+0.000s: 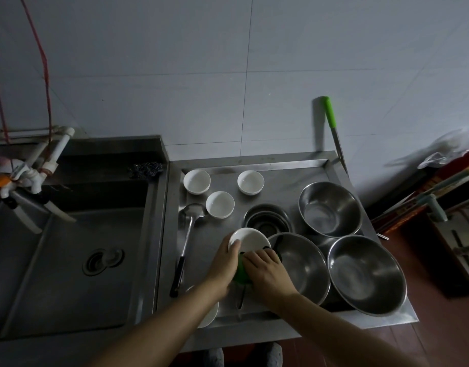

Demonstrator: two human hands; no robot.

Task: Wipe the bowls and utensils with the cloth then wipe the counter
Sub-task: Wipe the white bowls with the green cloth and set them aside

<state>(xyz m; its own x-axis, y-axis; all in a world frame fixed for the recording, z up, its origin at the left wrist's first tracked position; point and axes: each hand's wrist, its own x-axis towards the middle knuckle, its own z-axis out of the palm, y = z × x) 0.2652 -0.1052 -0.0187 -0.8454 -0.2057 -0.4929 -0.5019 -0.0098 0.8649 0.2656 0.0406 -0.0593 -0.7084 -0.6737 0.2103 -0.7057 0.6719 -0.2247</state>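
Bowl (248, 239) tilted — hands (225, 266) gripping, cloth (241, 274) below.

head view, steeply down over counter (334, 165)

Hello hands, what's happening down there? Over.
Left hand holding white bowl. Right hand pressing green cloth against it. Ladle, steel bowls crowd close.

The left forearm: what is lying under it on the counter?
Under the left forearm a white dish shows on the counter; only its right edge is visible. The arm covers the rest, so I cannot tell whether it holds anything.
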